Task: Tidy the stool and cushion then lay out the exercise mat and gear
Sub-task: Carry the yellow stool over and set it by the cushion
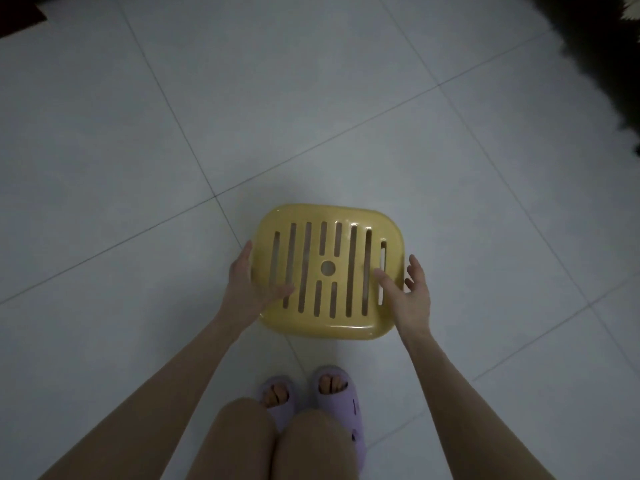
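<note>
The stool stands on the floor, just ahead of the feet. 2 hands flank it: left hand and right hand are spread, thumbs on the seat, fingers uncurled. Best to hook both rims evenly, then lift level.

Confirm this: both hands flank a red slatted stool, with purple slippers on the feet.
Wrong colour: the head view shows the stool is yellow, not red. The left hand and right hand do flank it, and the slippers are purple.
</note>
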